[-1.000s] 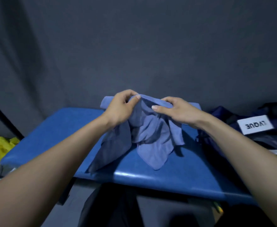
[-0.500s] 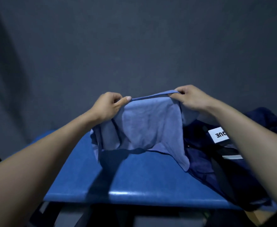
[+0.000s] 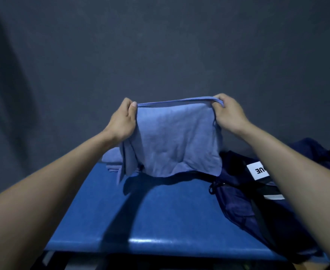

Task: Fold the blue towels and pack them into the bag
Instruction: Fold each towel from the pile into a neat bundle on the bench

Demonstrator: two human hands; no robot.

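From my end the blue towel (image 3: 176, 141) hangs over the blue table (image 3: 160, 217), looking light and floppy, left hand (image 3: 122, 121) at 9 o'clock and right hand (image 3: 229, 114) at 3 pinching its top corners, so I'd keep gripping there, with the bag (image 3: 244, 203) at 4.

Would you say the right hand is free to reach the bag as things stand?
Probably not yet: the right hand pinches a corner of the towel, as does the left hand. The bag lies just below it, with nothing between.
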